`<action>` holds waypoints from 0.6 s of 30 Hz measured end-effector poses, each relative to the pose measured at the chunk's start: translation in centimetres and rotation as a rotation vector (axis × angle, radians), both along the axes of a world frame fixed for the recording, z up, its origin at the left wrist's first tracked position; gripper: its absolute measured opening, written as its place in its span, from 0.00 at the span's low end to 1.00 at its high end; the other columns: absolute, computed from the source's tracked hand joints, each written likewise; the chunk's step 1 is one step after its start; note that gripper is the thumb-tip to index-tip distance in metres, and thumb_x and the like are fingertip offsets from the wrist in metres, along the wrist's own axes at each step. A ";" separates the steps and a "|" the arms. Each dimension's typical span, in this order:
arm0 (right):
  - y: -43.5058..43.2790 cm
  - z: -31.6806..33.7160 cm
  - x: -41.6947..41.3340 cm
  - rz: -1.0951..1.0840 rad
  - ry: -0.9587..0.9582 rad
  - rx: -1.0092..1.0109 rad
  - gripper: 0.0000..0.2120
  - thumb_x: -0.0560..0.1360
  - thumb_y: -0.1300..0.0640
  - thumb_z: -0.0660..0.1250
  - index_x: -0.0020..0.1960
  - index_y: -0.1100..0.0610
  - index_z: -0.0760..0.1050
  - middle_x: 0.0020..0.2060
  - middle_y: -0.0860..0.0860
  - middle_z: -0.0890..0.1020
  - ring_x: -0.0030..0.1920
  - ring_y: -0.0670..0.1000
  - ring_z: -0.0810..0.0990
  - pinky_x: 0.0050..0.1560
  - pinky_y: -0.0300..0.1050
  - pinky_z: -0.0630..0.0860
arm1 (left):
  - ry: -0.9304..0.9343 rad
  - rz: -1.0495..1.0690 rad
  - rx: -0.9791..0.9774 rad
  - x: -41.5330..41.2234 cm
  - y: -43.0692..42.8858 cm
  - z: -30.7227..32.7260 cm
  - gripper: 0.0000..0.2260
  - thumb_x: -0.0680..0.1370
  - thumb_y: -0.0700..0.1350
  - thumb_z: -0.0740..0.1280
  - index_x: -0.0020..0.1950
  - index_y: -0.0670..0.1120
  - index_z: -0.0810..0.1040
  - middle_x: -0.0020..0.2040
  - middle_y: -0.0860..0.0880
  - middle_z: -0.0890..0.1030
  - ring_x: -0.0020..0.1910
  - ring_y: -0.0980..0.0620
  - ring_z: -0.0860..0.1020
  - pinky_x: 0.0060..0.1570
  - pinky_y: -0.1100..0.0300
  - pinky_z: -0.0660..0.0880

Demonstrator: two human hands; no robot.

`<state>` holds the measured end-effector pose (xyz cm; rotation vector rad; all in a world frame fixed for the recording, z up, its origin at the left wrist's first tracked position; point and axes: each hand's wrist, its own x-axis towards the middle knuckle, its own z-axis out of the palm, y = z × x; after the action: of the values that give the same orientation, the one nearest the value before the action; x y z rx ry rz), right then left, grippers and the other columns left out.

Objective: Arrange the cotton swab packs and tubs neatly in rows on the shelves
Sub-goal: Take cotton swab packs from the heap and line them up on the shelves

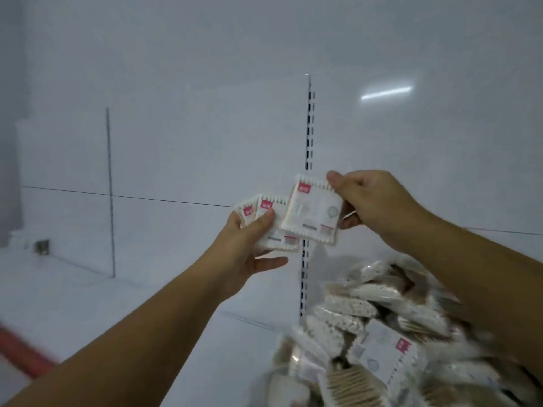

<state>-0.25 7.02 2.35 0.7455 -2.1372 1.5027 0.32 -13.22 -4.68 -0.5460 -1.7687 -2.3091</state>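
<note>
My left hand [249,245] holds a small fan of flat cotton swab packs [266,218], white with red labels, thumb across their front. My right hand [370,201] pinches one more swab pack [313,214] by its upper right corner, held upright just right of the fan and overlapping it. Both hands are raised in front of the white shelf back panel. A heap of loose swab packs [382,333] lies on the shelf at the lower right, below my right forearm.
The white shelf board [117,304] stretches out to the left. A clear divider [110,186] stands upright at the left. A slotted upright rail [308,136] runs down the back panel behind the packs. A red shelf edge strip [23,351] shows at the bottom left.
</note>
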 end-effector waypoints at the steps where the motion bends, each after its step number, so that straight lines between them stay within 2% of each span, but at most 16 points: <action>1: -3.7 -1.0 -0.2 0.024 -0.026 0.048 0.19 0.79 0.48 0.63 0.37 0.61 0.78 0.26 0.50 0.80 0.26 0.46 0.79 0.29 0.39 0.77 | 0.003 0.006 0.013 0.7 -2.4 -1.1 0.26 0.72 0.52 0.68 0.69 0.49 0.67 0.59 0.43 0.82 0.54 0.43 0.82 0.44 0.50 0.81; 3: -10.6 -2.9 -0.7 0.079 -0.079 0.129 0.19 0.79 0.47 0.62 0.38 0.60 0.78 0.26 0.48 0.81 0.27 0.46 0.79 0.29 0.38 0.77 | 0.004 0.055 0.044 2.2 -7.8 -3.3 0.26 0.74 0.53 0.67 0.70 0.51 0.66 0.60 0.45 0.81 0.56 0.44 0.81 0.46 0.51 0.81; 6: -20.2 -5.6 -1.1 0.161 -0.122 0.187 0.22 0.79 0.46 0.63 0.41 0.64 0.79 0.30 0.51 0.82 0.31 0.49 0.81 0.31 0.40 0.78 | -0.013 0.130 0.052 4.4 -16.4 -6.1 0.26 0.76 0.54 0.68 0.72 0.49 0.66 0.61 0.44 0.81 0.59 0.43 0.80 0.51 0.52 0.80; 12: -36.6 -10.2 0.0 0.325 -0.145 0.171 0.21 0.79 0.45 0.59 0.38 0.60 0.75 0.30 0.51 0.80 0.31 0.49 0.82 0.31 0.41 0.78 | -0.114 0.298 0.163 8.5 -30.6 -9.6 0.28 0.71 0.45 0.70 0.70 0.44 0.67 0.58 0.41 0.82 0.56 0.41 0.82 0.48 0.54 0.81; 16: -45.5 -13.3 -0.8 0.475 -0.250 0.193 0.20 0.80 0.43 0.55 0.44 0.59 0.74 0.36 0.52 0.77 0.36 0.50 0.81 0.33 0.41 0.78 | -0.153 0.425 0.211 9.1 -38.5 -11.7 0.27 0.69 0.43 0.71 0.67 0.44 0.70 0.55 0.41 0.83 0.52 0.41 0.83 0.42 0.54 0.82; 18: -49.1 -14.8 -2.2 0.594 -0.327 0.225 0.13 0.80 0.48 0.59 0.51 0.58 0.75 0.41 0.52 0.79 0.39 0.48 0.82 0.36 0.41 0.78 | -0.176 0.449 0.238 8.7 -42.1 -13.0 0.28 0.69 0.43 0.71 0.68 0.44 0.69 0.56 0.40 0.82 0.53 0.40 0.82 0.44 0.52 0.82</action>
<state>-2.40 -42.04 -12.49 1.3937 -2.4922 1.7823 9.01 -55.28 -17.67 0.0916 -1.4608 -2.2423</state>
